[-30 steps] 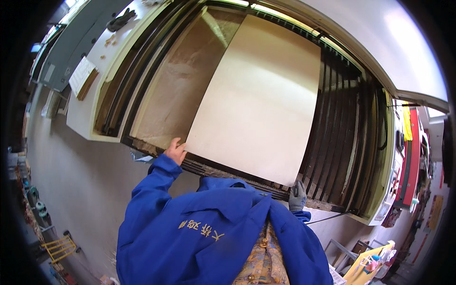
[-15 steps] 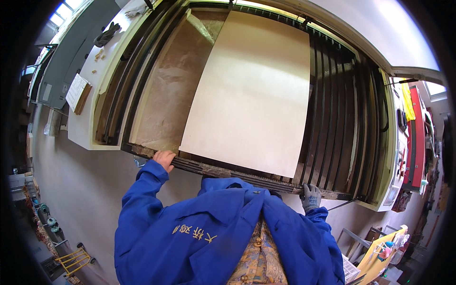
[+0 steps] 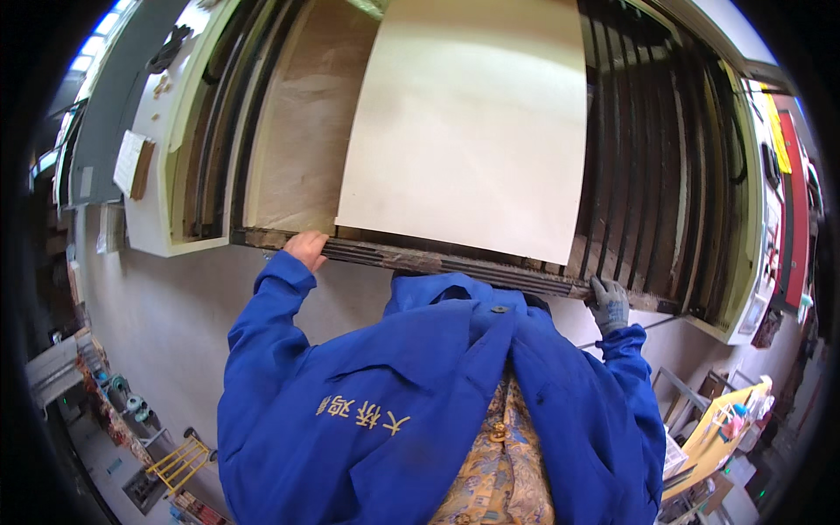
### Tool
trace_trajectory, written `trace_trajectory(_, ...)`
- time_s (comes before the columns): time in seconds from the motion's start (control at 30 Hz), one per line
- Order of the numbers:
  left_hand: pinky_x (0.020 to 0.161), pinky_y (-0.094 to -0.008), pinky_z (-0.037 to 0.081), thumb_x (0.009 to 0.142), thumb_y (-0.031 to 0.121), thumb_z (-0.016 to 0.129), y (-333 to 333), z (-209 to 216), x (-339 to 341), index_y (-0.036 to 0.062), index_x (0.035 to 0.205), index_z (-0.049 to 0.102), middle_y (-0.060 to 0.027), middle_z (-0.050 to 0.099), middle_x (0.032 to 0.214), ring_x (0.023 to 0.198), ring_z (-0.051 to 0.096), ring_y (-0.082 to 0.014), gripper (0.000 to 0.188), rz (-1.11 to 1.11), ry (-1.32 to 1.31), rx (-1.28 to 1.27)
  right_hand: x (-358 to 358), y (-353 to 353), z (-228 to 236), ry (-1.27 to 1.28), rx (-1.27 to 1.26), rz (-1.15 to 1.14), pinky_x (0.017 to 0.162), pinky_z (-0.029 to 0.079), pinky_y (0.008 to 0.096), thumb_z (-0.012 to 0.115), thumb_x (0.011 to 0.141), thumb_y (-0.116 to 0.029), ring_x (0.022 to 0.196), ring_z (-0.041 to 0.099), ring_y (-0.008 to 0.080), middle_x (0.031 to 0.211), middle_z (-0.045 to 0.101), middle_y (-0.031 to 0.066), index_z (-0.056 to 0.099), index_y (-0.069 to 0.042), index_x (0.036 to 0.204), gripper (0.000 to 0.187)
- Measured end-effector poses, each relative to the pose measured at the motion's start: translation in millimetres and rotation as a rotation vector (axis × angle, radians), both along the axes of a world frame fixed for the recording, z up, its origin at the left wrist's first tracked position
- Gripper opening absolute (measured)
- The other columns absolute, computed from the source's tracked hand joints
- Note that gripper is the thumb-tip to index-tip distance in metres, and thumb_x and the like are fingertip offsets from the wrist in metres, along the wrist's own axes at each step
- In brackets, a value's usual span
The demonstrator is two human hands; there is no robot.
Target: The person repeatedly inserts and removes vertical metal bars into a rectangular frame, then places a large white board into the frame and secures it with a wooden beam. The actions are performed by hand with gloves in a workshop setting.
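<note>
My bare left hand is curled over the dark front rail of a large cutting-machine bed, near its left end. The same rail is held farther right by my right hand, in a grey glove, its fingers hooked over the edge. Between and beyond both hands a large pale flat sheet lies across the bed, touched by neither. To its left is a brownish, dusty-looking sheet; to its right, dark parallel slats show. The far end of the pale sheet runs out of the picture.
Pale side housings flank the bed. On the left one sit a stack of papers and a dark glove. A yellow board with small items stands at lower right, a yellow metal frame at lower left. A red cabinet is at right.
My view has shifted, so the bed and sheet sit higher in the picture. Both hands stay on the front rail, at about the same places along it.
</note>
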State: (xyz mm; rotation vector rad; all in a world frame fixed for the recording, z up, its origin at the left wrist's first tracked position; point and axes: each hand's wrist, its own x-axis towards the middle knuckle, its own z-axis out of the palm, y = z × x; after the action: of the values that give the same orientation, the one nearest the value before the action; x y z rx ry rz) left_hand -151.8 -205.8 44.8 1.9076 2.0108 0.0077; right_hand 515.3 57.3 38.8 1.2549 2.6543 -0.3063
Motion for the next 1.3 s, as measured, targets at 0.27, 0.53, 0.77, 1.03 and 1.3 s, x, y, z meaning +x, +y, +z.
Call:
trace_trajectory(0.27, 0.096, -0.0433, 0.046, 0.072, 0.008, 0.074, 28, -4, -8, 0.0015, 0.12, 0.057, -0.0209, 0.058, 0.12, 0.11, 0.056, -0.0381, 0.051, 0.024, 0.016, 0.047, -15, 34, 8, -0.041, 0.005, -0.007, 0.097, 0.044, 0.0438, 0.076, 0.066, -0.015, 0.112, 0.054, 0.0324, 0.118, 0.058, 0.0121, 0.055, -0.012, 0.128, 0.065)
trace_trajectory(0.53, 0.095, -0.0435, 0.046, 0.071, 0.008, 0.075, 41, -12, -10, 0.0017, 0.118, 0.058, -0.0198, 0.059, 0.118, 0.109, 0.057, -0.0378, 0.05, 0.007, -0.012, 0.06, -24, 36, 4, -0.143, -0.027, -0.072, 0.102, 0.041, 0.0446, 0.077, 0.067, -0.016, 0.12, 0.05, 0.0324, 0.127, 0.054, 0.0111, 0.052, -0.017, 0.133, 0.07)
trace_trajectory(0.77, 0.1, -0.049, 0.04, 0.069, 0.013, 0.075, 42, -4, 1, 0.0069, 0.13, 0.052, -0.0194, 0.052, 0.127, 0.113, 0.049, -0.0412, 0.066, 0.001, 0.013, 0.134, -29, 23, 29, -0.041, 0.084, -0.121, 0.111, 0.029, 0.0482, 0.073, 0.074, -0.029, 0.13, 0.041, 0.0353, 0.139, 0.045, 0.0171, 0.048, -0.012, 0.136, 0.069)
trace_trajectory(1.03, 0.1, -0.0439, 0.042, 0.08, 0.001, 0.061, 80, 11, 94, -0.0056, 0.121, 0.055, -0.0249, 0.057, 0.121, 0.112, 0.055, -0.0391, 0.041, 0.134, -0.185, 0.632, 112, 47, 120, 0.504, 0.954, -0.665, 0.1, 0.043, 0.0446, 0.064, 0.083, -0.011, 0.113, 0.055, 0.0383, 0.12, 0.06, 0.0193, 0.061, -0.005, 0.121, 0.039)
trace_trajectory(1.3, 0.072, -0.0322, 0.052, 0.081, -0.001, 0.063, 165, 9, 345, 0.0021, 0.1, 0.068, -0.0139, 0.067, 0.089, 0.078, 0.066, -0.0242, 0.019, 0.097, -0.743, 0.41, 382, 116, 130, 0.578, 1.018, -1.252, 0.098, 0.045, 0.0422, 0.054, 0.081, -0.006, 0.112, 0.057, 0.0362, 0.118, 0.062, 0.0193, 0.062, -0.008, 0.121, 0.04)
